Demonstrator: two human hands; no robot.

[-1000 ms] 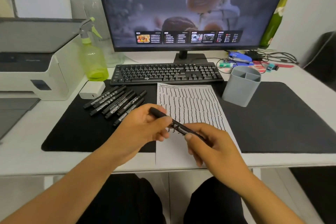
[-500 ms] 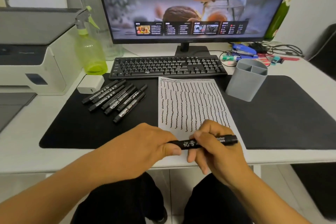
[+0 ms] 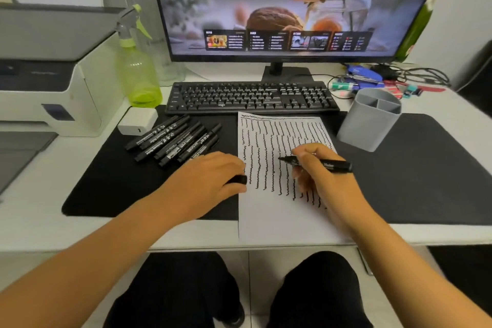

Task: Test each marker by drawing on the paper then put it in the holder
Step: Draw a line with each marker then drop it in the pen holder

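My right hand [image 3: 322, 176] grips an uncapped black marker [image 3: 332, 165], its tip pointing left just over the white paper [image 3: 269, 218], which is covered with rows of wavy black lines. My left hand [image 3: 205, 184] rests at the paper's left edge and holds the marker's black cap [image 3: 238, 180]. Several capped black markers [image 3: 173, 141] lie in a row on the black desk mat [image 3: 111, 181], left of the paper. The grey holder [image 3: 370, 120] stands upright to the right of the paper; nothing shows above its rim.
A black keyboard [image 3: 250, 98] and a monitor [image 3: 287, 5] sit behind the paper. A green spray bottle [image 3: 138, 69], a white charger block [image 3: 137, 124] and a printer [image 3: 50, 74] are on the left. Cables and stationery [image 3: 378, 80] lie at the back right.
The two hands pulled the marker apart: the cap stayed in my left hand, and my right hand carried the uncapped marker up over the paper. The camera view moved closer.
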